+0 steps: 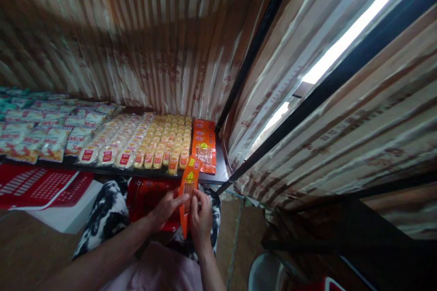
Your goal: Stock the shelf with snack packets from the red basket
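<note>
Between my two hands is an orange snack packet (188, 183) with a yellow label and a clear window, held upright over my lap. My left hand (170, 207) pinches its left edge, thumb across the front. On the opposite edge, my right hand (200, 213) grips it with bent fingers. Just beyond, similar orange packets (205, 145) lie in a row at the right end of the shelf (221, 168). Left of them sit rows of small yellow packaged snacks (164, 141).
White round snacks in clear wrap (114, 138) and white pouches (54, 138) fill the shelf leftward. A red basket (136, 195) holding orange packets stands between my knees. Another red basket (64, 188) is at left. Black posts (252, 59) and corrugated sheeting (153, 41) enclose the shelf.
</note>
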`<state>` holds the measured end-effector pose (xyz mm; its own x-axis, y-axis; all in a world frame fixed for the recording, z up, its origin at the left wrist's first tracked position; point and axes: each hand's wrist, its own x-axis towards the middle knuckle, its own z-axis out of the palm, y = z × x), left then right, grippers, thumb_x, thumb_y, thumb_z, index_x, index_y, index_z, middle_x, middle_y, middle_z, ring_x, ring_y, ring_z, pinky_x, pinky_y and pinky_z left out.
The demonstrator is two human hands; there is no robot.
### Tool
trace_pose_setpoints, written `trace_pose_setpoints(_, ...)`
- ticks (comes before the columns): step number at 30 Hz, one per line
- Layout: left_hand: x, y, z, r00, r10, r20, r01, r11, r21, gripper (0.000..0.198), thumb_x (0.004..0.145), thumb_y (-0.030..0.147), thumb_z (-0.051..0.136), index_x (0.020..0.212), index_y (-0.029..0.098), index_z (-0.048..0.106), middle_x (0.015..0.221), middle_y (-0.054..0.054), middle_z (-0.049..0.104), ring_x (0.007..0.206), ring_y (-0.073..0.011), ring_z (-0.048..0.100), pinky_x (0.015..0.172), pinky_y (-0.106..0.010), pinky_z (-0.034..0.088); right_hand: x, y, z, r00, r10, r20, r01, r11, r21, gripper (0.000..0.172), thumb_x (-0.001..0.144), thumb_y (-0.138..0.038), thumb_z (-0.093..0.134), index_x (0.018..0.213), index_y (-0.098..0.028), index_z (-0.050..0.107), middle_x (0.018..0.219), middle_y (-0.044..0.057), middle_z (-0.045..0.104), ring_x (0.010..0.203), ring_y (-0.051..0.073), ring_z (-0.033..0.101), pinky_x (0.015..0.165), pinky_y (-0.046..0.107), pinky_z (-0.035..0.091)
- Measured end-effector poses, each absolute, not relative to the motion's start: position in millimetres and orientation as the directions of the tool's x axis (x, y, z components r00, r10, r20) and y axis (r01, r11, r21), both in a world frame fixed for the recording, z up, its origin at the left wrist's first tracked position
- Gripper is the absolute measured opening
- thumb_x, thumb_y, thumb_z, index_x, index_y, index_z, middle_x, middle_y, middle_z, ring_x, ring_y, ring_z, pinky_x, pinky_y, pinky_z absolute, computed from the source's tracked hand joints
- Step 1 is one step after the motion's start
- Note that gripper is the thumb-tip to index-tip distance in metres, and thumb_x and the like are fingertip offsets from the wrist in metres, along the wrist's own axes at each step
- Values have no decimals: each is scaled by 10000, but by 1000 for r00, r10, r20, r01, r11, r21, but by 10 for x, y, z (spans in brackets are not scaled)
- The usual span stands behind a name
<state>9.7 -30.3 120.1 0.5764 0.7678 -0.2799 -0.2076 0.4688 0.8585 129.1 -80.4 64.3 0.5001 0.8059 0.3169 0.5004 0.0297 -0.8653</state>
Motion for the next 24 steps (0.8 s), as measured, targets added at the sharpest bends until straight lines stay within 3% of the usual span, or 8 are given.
trace_pose_setpoints(7,262,-322,1387,640,764,-89,-138,228,964,421,785,416,629,1117,159,645,1083,-55,674,1066,-253,578,1000,-365,406,1355,-896,785,513,826,236,475,-44,-879,495,907,-494,360,1141,-143,618,1179,140,632,1121,238,562,1005,429,416)
trace_pose_setpoints(12,309,-395,1304,668,732,-133,-87,254,963,478,809,439,580,1204,171,582,1081,-64,637,983,-232,583,752,-285,487,1396,-1001,813,473,875,104,399,-108,-911,570,906,-527,317,1258,-155,567,1325,122,564,1243,229,495,1100,437,336)
trace_pose_setpoints(14,310,-425,1275,677,721,-146,-81,270,959,459,824,426,562,1215,186,577,1092,-60,629,994,-223,580,727,-261,484,1411,-1037,838,451,890,66,369,-119,-922,560,909,-521,322,1291,-179,548,1361,102,542,1274,220,475,1113,426,324)
trace_pose_setpoints(19,303,-457,1233,659,738,-146,-75,257,963,470,844,389,530,1278,212,559,1248,-86,577,1105,-252,554,806,-313,511,1427,-1073,910,427,904,23,250,-93,-964,515,895,-499,410,1314,-226,532,1371,66,542,1272,207,492,1094,389,361)
trace_pose_setpoints(24,385,-425,1063,577,798,-175,-61,255,965,395,841,345,538,1210,231,622,1369,-98,500,1187,-258,527,807,-316,549,1445,-1048,822,501,865,16,219,-109,-970,518,800,-528,545,1205,-211,609,1243,75,637,1174,234,571,1035,395,420)
